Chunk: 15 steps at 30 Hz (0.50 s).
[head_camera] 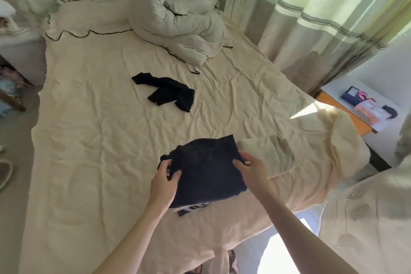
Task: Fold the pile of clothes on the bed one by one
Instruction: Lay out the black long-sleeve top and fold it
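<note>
Dark, soft fabric, the folded garment (206, 169) lay near the bed's (89, 151) foot, the left hand (163, 181) and right hand (250, 167) pinching its side edges. Light and limp, it looked best held there. Farther off lay a crumpled black garment (165, 93), then a bunched duvet (178, 13) and curtains (311, 6).

One head-worn wide-angle view looks forward and down from the foot of the bed (93, 162), near the hands (163, 181)
</note>
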Each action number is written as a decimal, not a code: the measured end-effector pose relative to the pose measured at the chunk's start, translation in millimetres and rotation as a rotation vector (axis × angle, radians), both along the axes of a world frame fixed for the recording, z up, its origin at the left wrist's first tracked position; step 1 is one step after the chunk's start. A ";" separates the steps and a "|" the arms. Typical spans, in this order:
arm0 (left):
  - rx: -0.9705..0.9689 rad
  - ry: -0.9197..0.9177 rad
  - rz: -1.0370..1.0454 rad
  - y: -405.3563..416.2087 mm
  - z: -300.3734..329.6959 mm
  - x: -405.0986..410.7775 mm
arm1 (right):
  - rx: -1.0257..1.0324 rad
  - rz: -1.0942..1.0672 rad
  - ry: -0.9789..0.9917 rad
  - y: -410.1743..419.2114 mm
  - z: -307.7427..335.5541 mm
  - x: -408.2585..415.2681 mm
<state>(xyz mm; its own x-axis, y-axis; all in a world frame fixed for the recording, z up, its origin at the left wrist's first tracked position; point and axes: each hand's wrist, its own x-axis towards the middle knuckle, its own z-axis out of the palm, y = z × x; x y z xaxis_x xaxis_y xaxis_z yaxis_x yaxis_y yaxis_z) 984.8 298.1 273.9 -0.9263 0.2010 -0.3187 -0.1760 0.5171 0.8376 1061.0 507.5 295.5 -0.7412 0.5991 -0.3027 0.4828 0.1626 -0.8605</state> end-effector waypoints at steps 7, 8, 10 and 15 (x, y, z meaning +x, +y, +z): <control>-0.241 -0.300 0.071 32.7 -91.4 -24.6 | -0.087 0.244 -0.290 42.2 -107.8 -47.5; -0.275 -0.368 0.071 33.1 -95.9 -23.0 | -0.076 0.283 -0.363 43.9 -116.3 -46.9; -0.284 -0.405 0.086 33.1 -93.7 -23.7 | -0.076 0.286 -0.404 48.9 -122.9 -48.6; -0.221 -0.330 0.138 24.3 -51.4 -25.6 | -0.091 0.306 -0.340 55.9 -93.8 -51.2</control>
<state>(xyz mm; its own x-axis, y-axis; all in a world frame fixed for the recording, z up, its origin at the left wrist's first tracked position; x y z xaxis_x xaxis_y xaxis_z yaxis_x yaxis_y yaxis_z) 959.1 322.4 222.5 -0.7807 -0.0247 -0.6245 -0.4967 0.6310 0.5959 1009.8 563.4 201.6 -0.7294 0.3286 -0.5999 0.6815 0.2729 -0.6791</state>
